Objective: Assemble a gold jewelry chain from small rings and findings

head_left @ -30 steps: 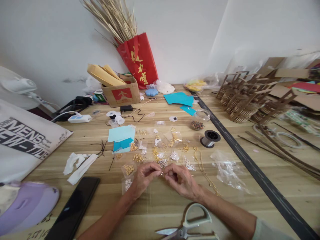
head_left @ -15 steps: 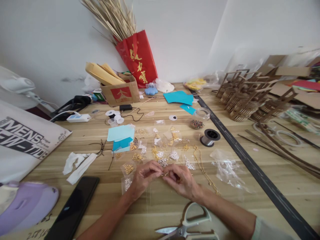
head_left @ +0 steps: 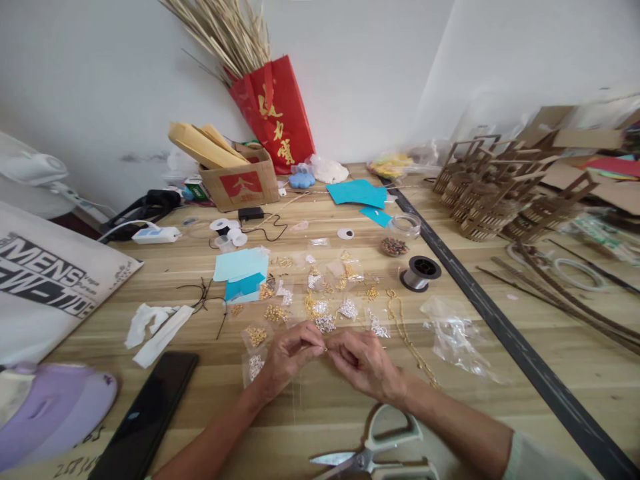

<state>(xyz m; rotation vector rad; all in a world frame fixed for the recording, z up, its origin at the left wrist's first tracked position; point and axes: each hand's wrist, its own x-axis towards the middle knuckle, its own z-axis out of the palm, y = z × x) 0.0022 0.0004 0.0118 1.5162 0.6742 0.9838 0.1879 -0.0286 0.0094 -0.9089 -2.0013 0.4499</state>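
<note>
My left hand (head_left: pixel 291 353) and my right hand (head_left: pixel 363 360) meet fingertip to fingertip over the table's front middle. Both are closed in a pinch on something tiny and shiny, too small to name. Just beyond them lie silver beads (head_left: pixel 326 323) and gold beads (head_left: pixel 275 314) in small piles and clear bags. A bag of gold beads (head_left: pixel 257 336) is beside my left hand. A gold chain (head_left: pixel 406 337) lies to the right of my right hand. Below the hands rest scissors (head_left: pixel 373 447) with pale handles, their blades parted.
A wire spool (head_left: pixel 421 274) and a dish of mixed beads (head_left: pixel 394 247) stand at right, near a black strip (head_left: pixel 480 300). A phone (head_left: pixel 150 413) and purple cap (head_left: pixel 55 413) lie at left. Small woven baskets (head_left: pixel 493 207), blue sheets (head_left: pixel 357 193) and a red bag (head_left: pixel 277 113) are farther back.
Both hands keep nearly the same place and pinch. The fingers of my right hand have shifted slightly, and the view has moved a little.
</note>
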